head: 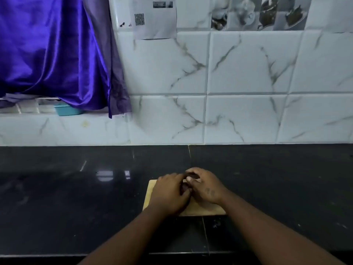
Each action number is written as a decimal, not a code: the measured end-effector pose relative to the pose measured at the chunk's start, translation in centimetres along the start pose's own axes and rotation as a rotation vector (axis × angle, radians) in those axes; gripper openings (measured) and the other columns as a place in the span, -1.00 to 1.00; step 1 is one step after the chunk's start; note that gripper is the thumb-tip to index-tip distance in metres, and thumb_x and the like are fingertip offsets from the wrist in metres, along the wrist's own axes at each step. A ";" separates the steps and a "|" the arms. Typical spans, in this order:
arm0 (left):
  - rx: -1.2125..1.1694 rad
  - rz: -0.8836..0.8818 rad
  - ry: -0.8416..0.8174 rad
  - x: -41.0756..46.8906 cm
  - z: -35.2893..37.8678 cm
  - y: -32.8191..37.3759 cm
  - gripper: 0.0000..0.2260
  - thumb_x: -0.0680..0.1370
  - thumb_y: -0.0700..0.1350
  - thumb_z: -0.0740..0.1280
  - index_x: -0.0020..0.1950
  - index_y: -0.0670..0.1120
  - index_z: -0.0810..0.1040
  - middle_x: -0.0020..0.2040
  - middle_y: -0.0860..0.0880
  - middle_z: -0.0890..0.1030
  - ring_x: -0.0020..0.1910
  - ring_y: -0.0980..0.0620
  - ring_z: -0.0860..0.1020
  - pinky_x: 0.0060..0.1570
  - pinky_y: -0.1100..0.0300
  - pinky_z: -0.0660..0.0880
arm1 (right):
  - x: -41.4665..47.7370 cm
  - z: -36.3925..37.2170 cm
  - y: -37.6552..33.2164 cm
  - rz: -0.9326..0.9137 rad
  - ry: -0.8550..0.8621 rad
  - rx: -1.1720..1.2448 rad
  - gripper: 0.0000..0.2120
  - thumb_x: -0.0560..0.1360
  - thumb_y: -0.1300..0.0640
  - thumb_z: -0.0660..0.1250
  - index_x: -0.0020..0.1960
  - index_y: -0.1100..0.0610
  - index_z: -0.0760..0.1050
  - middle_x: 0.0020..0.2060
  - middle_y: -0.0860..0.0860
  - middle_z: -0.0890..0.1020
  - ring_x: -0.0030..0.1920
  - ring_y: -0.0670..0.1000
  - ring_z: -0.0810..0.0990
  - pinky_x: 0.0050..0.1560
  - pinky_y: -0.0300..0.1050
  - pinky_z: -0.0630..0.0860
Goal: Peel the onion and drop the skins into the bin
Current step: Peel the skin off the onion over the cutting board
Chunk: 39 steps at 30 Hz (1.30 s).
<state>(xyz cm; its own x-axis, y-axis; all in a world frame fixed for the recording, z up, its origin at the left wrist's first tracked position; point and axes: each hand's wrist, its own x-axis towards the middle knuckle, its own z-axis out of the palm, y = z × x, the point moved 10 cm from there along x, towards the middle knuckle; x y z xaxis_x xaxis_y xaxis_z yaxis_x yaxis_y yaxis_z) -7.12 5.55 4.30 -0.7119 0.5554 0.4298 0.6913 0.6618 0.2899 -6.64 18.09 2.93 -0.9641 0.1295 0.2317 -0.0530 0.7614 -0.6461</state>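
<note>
Both my hands meet over a small wooden cutting board on the black counter. My left hand cups a dark reddish onion, of which only a sliver shows between the fingers. My right hand presses against it from the right, fingertips pinched at the onion's top. Most of the onion is hidden by the two hands. No bin is in view.
The black stone counter runs left and right, ending at a white marble-patterned tiled wall. A purple satin curtain hangs at the upper left over a ledge holding a teal container. A paper sheet is stuck on the wall.
</note>
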 end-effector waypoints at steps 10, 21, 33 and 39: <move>-0.450 -0.242 0.104 -1.4 1.0 -3.3 -0.70 0.50 -0.08 0.56 0.22 0.02 0.66 0.08 0.08 0.74 0.01 0.15 0.69 0.02 0.26 0.63 | -0.9 2.1 2.4 -0.012 0.024 0.457 -0.50 0.43 0.03 0.55 0.34 0.02 0.59 0.18 -0.02 0.70 0.21 -0.01 0.67 0.33 0.12 0.59; -0.741 -0.264 0.281 -1.5 0.6 -3.9 -0.73 0.44 -0.14 0.66 0.07 0.05 0.70 0.04 0.06 0.76 -0.01 0.13 0.74 0.00 0.25 0.69 | -1.6 -0.2 3.6 -0.031 0.228 0.636 -0.57 0.42 0.22 0.59 0.28 0.15 0.65 0.17 0.07 0.74 0.19 0.09 0.72 0.23 0.04 0.65; -0.789 -0.230 0.323 -0.4 0.5 -3.6 -0.91 0.55 -0.07 0.55 0.03 0.08 0.76 -0.02 0.08 0.76 0.01 0.16 0.71 0.08 0.04 0.70 | -1.1 -1.1 2.6 -0.138 0.270 0.653 -0.51 0.24 0.39 0.67 0.11 0.22 0.61 -0.02 0.07 0.74 -0.02 -0.08 0.75 -0.04 -0.22 0.67; -0.699 -0.216 0.385 -1.0 -0.1 -3.7 -0.94 0.50 -0.08 0.58 -0.07 -0.01 0.75 -0.10 0.07 0.73 -0.05 0.11 0.69 -0.02 0.01 0.70 | -1.8 -1.3 0.7 -0.228 0.302 0.403 -0.60 0.28 0.22 0.67 0.05 0.07 0.63 -0.01 -0.05 0.70 0.00 -0.09 0.69 -0.05 -0.33 0.61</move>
<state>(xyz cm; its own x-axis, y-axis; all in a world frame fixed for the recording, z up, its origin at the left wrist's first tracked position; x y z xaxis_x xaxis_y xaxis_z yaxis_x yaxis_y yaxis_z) -8.95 2.57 2.88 -0.8338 0.1566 0.5294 0.5517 0.1976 0.8103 -4.56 19.22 3.02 -0.8025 0.2113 0.5579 -0.4038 0.4961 -0.7687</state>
